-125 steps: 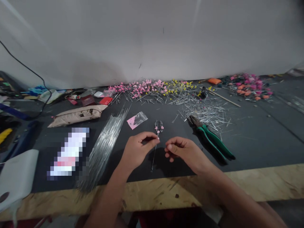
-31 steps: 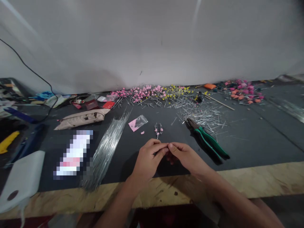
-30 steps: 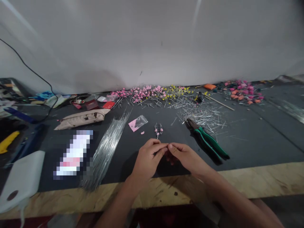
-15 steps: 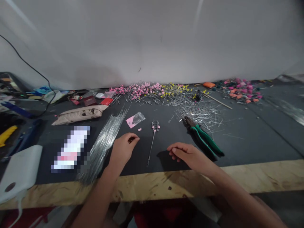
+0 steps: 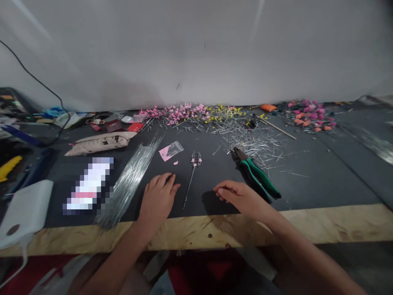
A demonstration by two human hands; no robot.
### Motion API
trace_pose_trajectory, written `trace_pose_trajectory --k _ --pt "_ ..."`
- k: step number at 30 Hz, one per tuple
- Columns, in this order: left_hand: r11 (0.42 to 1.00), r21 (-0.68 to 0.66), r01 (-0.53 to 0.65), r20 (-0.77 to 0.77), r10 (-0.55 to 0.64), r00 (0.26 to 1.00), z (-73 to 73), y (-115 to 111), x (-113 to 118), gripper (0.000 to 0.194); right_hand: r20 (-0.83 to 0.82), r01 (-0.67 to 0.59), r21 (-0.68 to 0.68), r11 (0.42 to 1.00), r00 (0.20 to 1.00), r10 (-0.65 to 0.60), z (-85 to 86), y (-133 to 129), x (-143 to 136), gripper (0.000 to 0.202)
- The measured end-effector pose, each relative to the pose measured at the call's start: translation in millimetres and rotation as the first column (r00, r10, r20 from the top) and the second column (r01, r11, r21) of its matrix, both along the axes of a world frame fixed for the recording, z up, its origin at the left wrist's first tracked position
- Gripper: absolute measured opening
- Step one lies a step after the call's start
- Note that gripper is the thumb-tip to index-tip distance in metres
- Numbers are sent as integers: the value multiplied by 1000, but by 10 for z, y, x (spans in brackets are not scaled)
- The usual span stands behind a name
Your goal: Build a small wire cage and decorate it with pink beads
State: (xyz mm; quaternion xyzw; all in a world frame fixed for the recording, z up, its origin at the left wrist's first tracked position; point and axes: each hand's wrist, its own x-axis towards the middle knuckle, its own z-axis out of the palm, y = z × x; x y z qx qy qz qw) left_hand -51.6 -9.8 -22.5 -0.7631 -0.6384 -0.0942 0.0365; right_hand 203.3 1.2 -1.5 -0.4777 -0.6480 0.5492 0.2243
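My left hand (image 5: 158,196) rests palm down on the dark mat, fingers a little apart, with nothing seen in it. It lies between a bundle of straight metal wires (image 5: 133,176) and a twisted wire piece (image 5: 190,180), whose looped head carries small pink bits. To the right of that piece is my right hand (image 5: 231,191), its fingers curled together; whether anything is between them is too small to tell. Green-handled pliers (image 5: 258,176) lie just beyond my right hand. A small bag with pink material (image 5: 171,151) and a loose pink bit (image 5: 175,163) lie above my left hand.
Pink-tipped wires (image 5: 184,114), yellow-tipped wires (image 5: 225,114) and magenta and orange ones (image 5: 316,114) line the wall. Bare wire pieces (image 5: 260,143) are scattered beyond the pliers. A phone (image 5: 90,184), a white power bank (image 5: 27,213) and a beige packet (image 5: 101,143) sit left.
My left hand has turned from a loosely pinched pose to palm down with its fingers spread. My right hand keeps nearly the same pose. The whole view has shifted slightly.
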Motion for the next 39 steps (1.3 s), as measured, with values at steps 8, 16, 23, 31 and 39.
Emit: trace_pose_trajectory --k 8,16,23,31,39 --pt "998 -31 -62 17 63 998 -79 -305 -47 39 -17 -8 -12 1000 1000 8 -10 -12 10 21" --pt "997 -69 30 159 -18 987 -11 -309 -104 26 -8 -15 -8 1000 1000 15 -35 7 12 20" --pt "977 -129 -169 319 202 926 160 -152 -78 24 8 -17 -12 1000 1000 17 -21 7 13 22" --pt "994 -63 -88 362 105 926 133 275 -7 27 19 -24 53 998 1000 23 41 14 -8 20" --pt "998 45 38 155 -44 987 -50 367 56 28 29 -42 74 996 999 40 94 -3 -76 21"
